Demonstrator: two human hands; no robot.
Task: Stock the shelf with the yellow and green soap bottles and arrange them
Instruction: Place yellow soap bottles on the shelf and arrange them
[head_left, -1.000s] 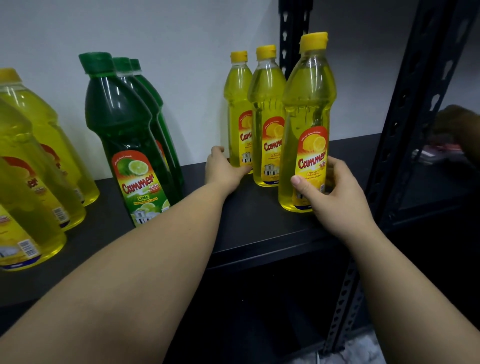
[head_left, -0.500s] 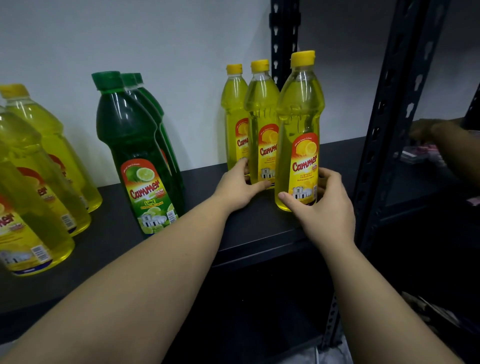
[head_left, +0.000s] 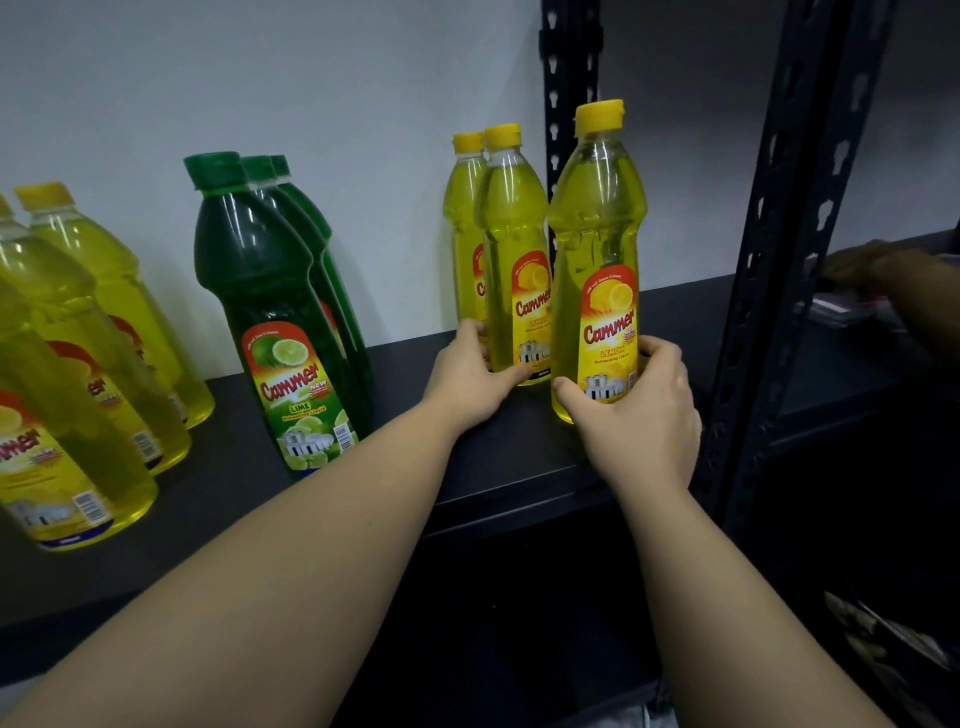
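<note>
Two upright yellow soap bottles are gripped low on the black metal shelf (head_left: 519, 467).

The front yellow bottle (head_left: 597, 249), clear ribbed plastic with its cap pointing up, is clasped at the base by the right hand (head_left: 639, 415); the middle yellow bottle (head_left: 511, 249) is clamped by the left hand (head_left: 470, 376). Three waisted green bottles (head_left: 260, 291) are lined front to back at the left.

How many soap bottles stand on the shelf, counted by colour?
Yellow bottles: 6, three at the left and three at the right
Green bottles: 3
Total: 9
</note>
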